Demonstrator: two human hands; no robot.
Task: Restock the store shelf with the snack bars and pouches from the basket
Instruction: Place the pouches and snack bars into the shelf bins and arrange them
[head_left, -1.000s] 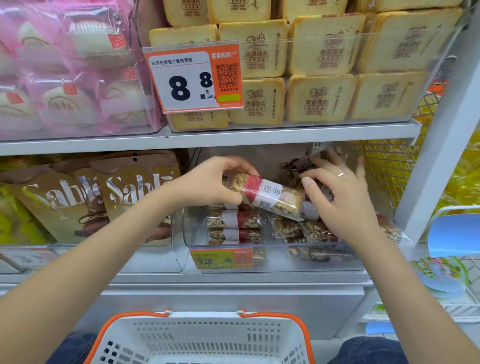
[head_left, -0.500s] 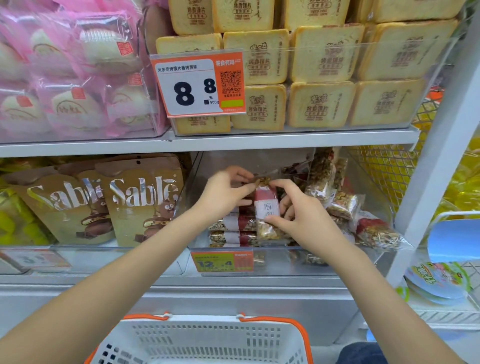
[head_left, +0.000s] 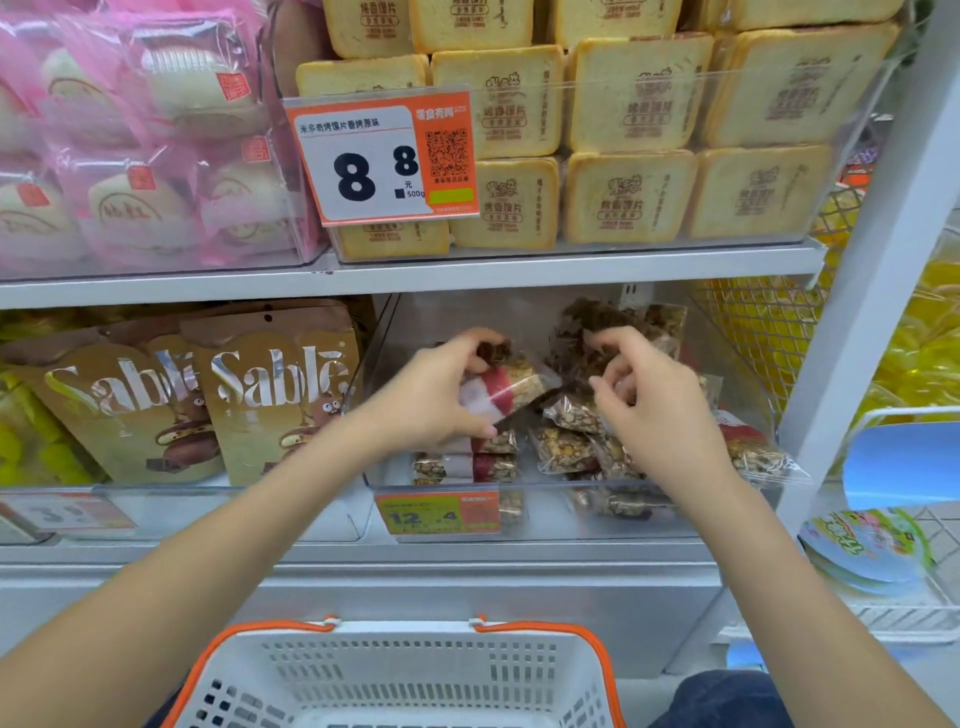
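The left hand (head_left: 431, 400) held a clear-wrapped nut-and-grain snack bar with a red and white band (head_left: 501, 392), its grip closed round the bar's left end, thumb below and fingers curled over the top. The bar sat tilted, just above a neat stack of like bars (head_left: 470, 465) at the left of the clear plastic shelf bin (head_left: 691, 512). The right hand (head_left: 654, 410) was in the same bin, to the right of the held bar, fingers curled among a loose heap of clear-wrapped nut bars (head_left: 566, 447); motion blur hid whether its grip pinched a wrapper, so I cannot tell. More bars stood upright at the back of the bin, behind the right hand.

On the bin's front hung a small orange and green price tag (head_left: 439, 514). Left of the bin stood brown stand-up pouches printed "Sable" (head_left: 275, 400). On the shelf above the bin lay stacked tan toast-shaped packs (head_left: 631, 195) behind a large orange and white price tag reading 8.8 (head_left: 382, 158), with pink-wrapped white buns (head_left: 135, 145) to their left. Right of the bin a white shelf upright (head_left: 862, 291) ran up, with yellow goods beyond it. Below the bin, nearest the camera, sat a white slotted plastic basket with an orange rim (head_left: 395, 675)
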